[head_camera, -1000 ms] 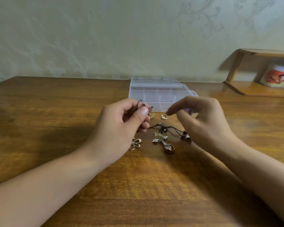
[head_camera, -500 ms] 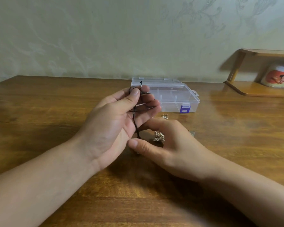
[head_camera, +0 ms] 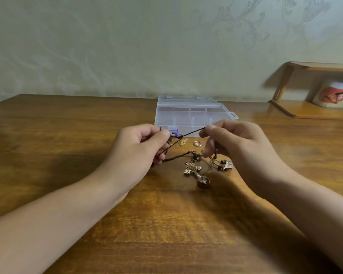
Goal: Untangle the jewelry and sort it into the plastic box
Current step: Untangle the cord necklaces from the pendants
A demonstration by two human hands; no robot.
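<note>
On the wooden table [head_camera: 67, 155] the clear plastic box [head_camera: 188, 113] sits at twelve o'clock. Left hand [head_camera: 139, 153] and right hand [head_camera: 236, 147] each pinch the black cord [head_camera: 188, 133], stretched between them. Cross pendant [head_camera: 194, 171] lies at six o'clock below it.

Two hands, the left hand [head_camera: 141, 149] and the right hand [head_camera: 236, 147], one black cord [head_camera: 188, 133], one clear plastic box [head_camera: 188, 113], one gold ring [head_camera: 197, 143], one jewelled cross pendant [head_camera: 194, 172], one small gold charm [head_camera: 183, 141], and one wooden shelf [head_camera: 309, 109] holding one printed cup [head_camera: 335, 95].
</note>
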